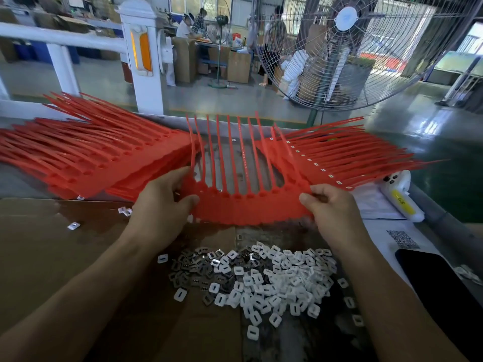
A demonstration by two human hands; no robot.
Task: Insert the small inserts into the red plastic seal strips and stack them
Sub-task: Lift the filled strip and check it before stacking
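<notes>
Both hands, left [167,202] and right [332,205], grip with curled fingers a comb of red strips [248,205] at centre; filled stack [326,155] at 2 o'clock, bigger unfilled-looking stack [91,155] at 10, inserts [261,278] heaped at 6: much seems left.

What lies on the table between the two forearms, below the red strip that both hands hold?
In the head view, a pile of small inserts, white and dark ones, lies on the cardboard between the forearms.

Ahead of you a large wire-guard fan [347,48], to your left a white post with an orange reflector [142,53], at your right a dark phone [441,280] beside a QR-code sheet [402,239], brown cardboard [52,244] under your work, people seated in the background.
</notes>
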